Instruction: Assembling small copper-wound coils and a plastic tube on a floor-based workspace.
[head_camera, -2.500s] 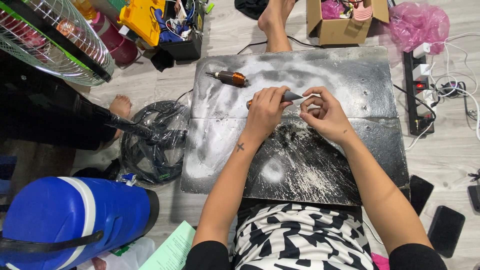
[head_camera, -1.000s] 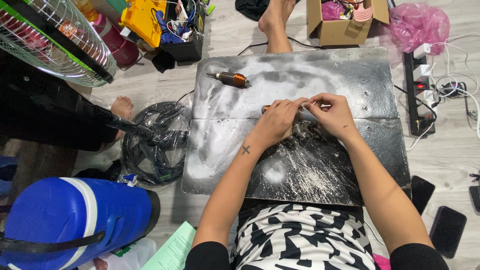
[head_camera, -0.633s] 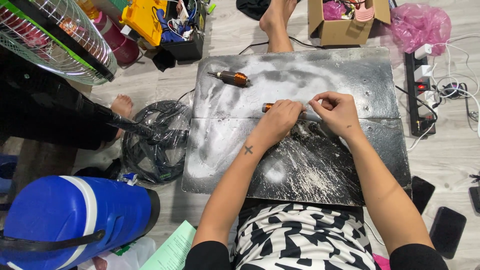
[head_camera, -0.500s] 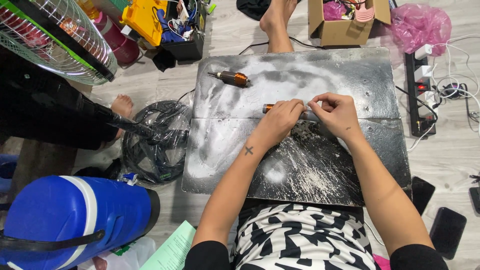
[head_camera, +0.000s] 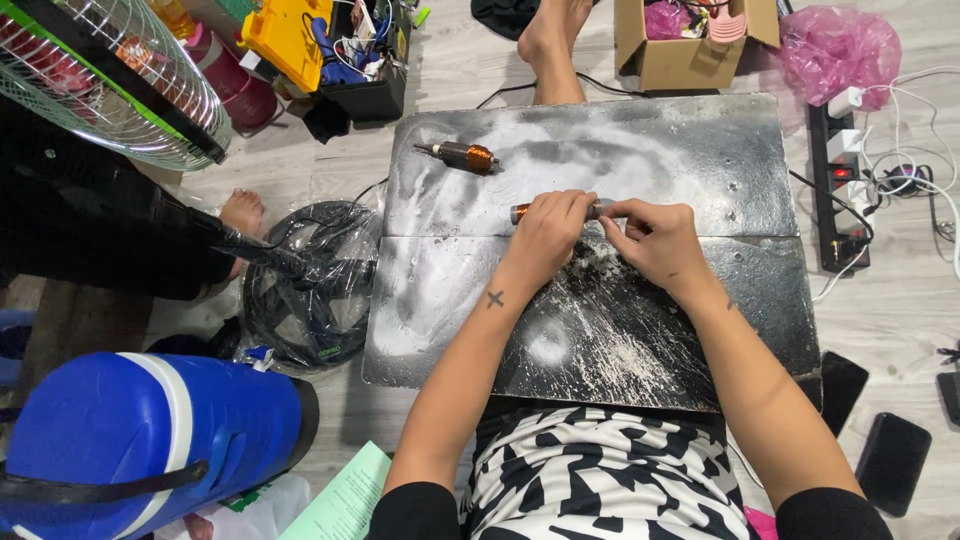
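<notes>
1. In the head view, the left hand (head_camera: 548, 232) is wrapping its fingers around a small copper-wound motor part (head_camera: 521, 212), holding it just above the dusty metal board (head_camera: 700, 160), likely to keep it steady.
2. The right hand (head_camera: 655, 240) is pinching the part's other end with its fingertips, perhaps to work on it.
3. A second copper-wound part (head_camera: 462, 156) is lying on the board, on its far left side, apart from the hands.
4. A blue cooler (head_camera: 140, 440) is sitting off the board's near left corner.
</notes>
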